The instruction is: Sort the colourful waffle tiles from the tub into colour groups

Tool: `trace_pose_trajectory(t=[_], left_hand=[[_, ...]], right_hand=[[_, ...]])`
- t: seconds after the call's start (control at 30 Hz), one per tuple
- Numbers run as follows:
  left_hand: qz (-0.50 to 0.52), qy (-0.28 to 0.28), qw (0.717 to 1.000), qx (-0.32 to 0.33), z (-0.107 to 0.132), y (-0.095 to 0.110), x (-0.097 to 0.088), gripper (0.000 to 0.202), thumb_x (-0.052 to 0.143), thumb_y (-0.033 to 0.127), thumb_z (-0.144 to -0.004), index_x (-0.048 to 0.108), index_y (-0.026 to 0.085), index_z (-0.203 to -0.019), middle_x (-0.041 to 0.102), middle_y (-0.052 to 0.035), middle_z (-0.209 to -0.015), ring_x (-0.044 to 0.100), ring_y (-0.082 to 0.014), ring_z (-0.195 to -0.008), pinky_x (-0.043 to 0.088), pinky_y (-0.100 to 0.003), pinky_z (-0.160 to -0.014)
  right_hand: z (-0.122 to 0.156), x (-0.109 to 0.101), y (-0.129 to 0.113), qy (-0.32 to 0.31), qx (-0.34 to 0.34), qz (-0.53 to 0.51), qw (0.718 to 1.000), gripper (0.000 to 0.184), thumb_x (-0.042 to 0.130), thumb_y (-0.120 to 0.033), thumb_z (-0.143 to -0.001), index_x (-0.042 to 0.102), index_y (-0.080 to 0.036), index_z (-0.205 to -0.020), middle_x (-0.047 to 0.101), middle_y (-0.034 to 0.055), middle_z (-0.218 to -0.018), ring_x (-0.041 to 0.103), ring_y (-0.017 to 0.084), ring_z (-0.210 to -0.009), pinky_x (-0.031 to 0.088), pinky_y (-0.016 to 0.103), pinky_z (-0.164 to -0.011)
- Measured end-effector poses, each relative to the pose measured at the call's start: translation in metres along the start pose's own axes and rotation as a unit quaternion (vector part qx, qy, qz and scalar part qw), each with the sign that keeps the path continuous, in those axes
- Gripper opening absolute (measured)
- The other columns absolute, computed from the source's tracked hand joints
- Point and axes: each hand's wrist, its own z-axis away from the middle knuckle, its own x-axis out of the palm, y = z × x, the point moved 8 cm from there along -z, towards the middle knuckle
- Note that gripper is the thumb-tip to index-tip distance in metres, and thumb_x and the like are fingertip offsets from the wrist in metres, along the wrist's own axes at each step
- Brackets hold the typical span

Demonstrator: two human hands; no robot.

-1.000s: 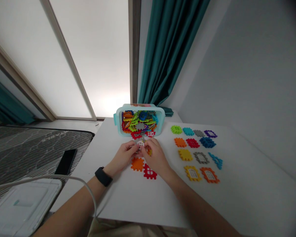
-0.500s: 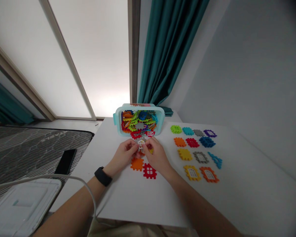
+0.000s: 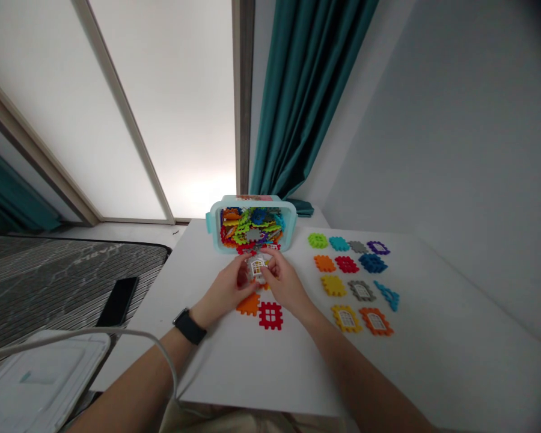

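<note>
Between my hands is a grey interlocking building tile [image 3: 257,267] with a white window insert. My left hand [image 3: 229,284] has its fingers and thumb on the left edge. The right edge is gripped by my right hand [image 3: 286,281], its thumb lying toward the front of the window. Just below my hands, an orange tile [image 3: 249,305] and a red window tile [image 3: 270,316] lie flat on the white table [image 3: 234,367]. Bits of yellow and orange show behind my fingers, mostly hidden.
A pale turquoise box [image 3: 292,225], tipped toward me, is full of mixed tiles, with red ones at its mouth. To the right lie rows of tiles, among them a yellow window tile [image 3: 346,319] and a blue stack [image 3: 372,263]. A white cable [image 3: 117,331] crosses my left forearm.
The white window insert now sits within the grey tile's frame, where before my fingertips pinched it over the tile. My fingers have spread to the tile's edges. The view has shifted slightly.
</note>
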Motion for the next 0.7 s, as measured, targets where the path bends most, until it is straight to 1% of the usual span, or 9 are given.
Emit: trace_pose_trajectory(t=[0.07,0.17,0.23,0.37,0.4,0.47,0.57,0.63,0.7], left_hand=[[-0.075,-0.006,0.996,0.038,0.0,0.005,-0.002,0.054,0.07,0.027,-0.082,0.052,0.018,-0.132,0.067,-0.01,-0.108,0.063,-0.0219,-0.089,0.052,-0.036,-0.08],[-0.161,0.021,0.983,0.087,0.0,0.013,-0.009,0.047,0.068,0.028,-0.083,0.055,0.021,-0.128,0.065,-0.0108,-0.115,0.062,-0.0255,-0.101,0.052,-0.042,-0.09],[-0.208,0.041,0.971,0.108,0.001,0.016,-0.014,0.044,0.07,0.029,-0.083,0.058,0.021,-0.124,0.065,-0.0104,-0.113,0.061,-0.0266,-0.102,0.052,-0.043,-0.091],[-0.268,0.044,0.95,0.157,0.004,0.025,-0.014,0.041,0.072,0.032,-0.082,0.061,0.02,-0.119,0.063,-0.0123,-0.116,0.06,-0.0288,-0.106,0.051,-0.045,-0.093],[-0.278,0.042,0.945,0.168,0.005,0.027,-0.014,0.041,0.072,0.032,-0.082,0.061,0.02,-0.12,0.062,-0.013,-0.117,0.059,-0.0295,-0.107,0.051,-0.046,-0.093],[-0.293,0.038,0.937,0.185,0.006,0.031,-0.011,0.043,0.072,0.033,-0.082,0.061,0.02,-0.121,0.061,-0.014,-0.119,0.058,-0.0303,-0.107,0.051,-0.046,-0.092],[-0.294,0.022,0.934,0.202,0.008,0.036,-0.004,0.043,0.071,0.036,-0.083,0.06,0.02,-0.122,0.06,-0.0141,-0.12,0.059,-0.03,-0.108,0.052,-0.045,-0.092],[-0.282,0.007,0.936,0.21,0.009,0.04,0.003,0.042,0.071,0.038,-0.085,0.06,0.02,-0.122,0.06,-0.014,-0.121,0.059,-0.0295,-0.108,0.051,-0.045,-0.093],[-0.269,-0.014,0.938,0.218,0.009,0.043,0.012,0.043,0.072,0.038,-0.083,0.06,0.02,-0.121,0.06,-0.0136,-0.12,0.059,-0.0293,-0.108,0.051,-0.044,-0.093]], right_hand=[[0.0,0.0,0.0,-0.005,-0.001,-0.001,1.0,0.037,0.053,-0.027,-0.087,0.057,-0.021,-0.122,0.047,-0.0053,-0.069,0.05,0.015,-0.063,0.041,0.027,-0.058],[-0.001,0.0,0.0,-0.008,-0.004,-0.017,1.0,0.036,0.052,-0.025,-0.087,0.056,-0.021,-0.123,0.049,-0.0048,-0.072,0.052,0.015,-0.064,0.043,0.026,-0.059],[-0.001,0.001,0.0,-0.008,-0.008,-0.02,1.0,0.036,0.051,-0.024,-0.087,0.056,-0.022,-0.123,0.051,-0.0044,-0.073,0.054,0.015,-0.065,0.045,0.026,-0.06],[0.004,0.001,-0.005,-0.016,-0.024,0.029,0.999,0.037,0.048,-0.02,-0.088,0.056,-0.021,-0.124,0.057,-0.0014,-0.08,0.057,0.016,-0.069,0.049,0.029,-0.064],[0.007,-0.001,-0.008,-0.012,-0.037,0.053,0.998,0.037,0.048,-0.018,-0.088,0.056,-0.021,-0.125,0.06,0.0013,-0.087,0.06,0.018,-0.075,0.052,0.031,-0.068],[0.014,-0.006,-0.017,0.001,-0.075,0.109,0.991,0.04,0.049,-0.016,-0.088,0.057,-0.022,-0.127,0.062,0.0076,-0.109,0.062,0.021,-0.096,0.054,0.037,-0.085],[0.028,-0.014,-0.032,-0.012,-0.141,0.183,0.973,0.045,0.051,-0.015,-0.09,0.054,-0.023,-0.134,0.054,0.0121,-0.134,0.051,0.025,-0.127,0.045,0.046,-0.109],[0.038,-0.017,-0.037,-0.054,-0.172,0.216,0.96,0.049,0.052,-0.015,-0.091,0.05,-0.024,-0.14,0.053,0.0119,-0.139,0.047,0.026,-0.133,0.041,0.049,-0.114],[0.049,-0.025,-0.038,-0.086,-0.19,0.243,0.947,0.051,0.054,-0.016,-0.092,0.048,-0.026,-0.142,0.054,0.0109,-0.14,0.048,0.026,-0.133,0.042,0.051,-0.113]])
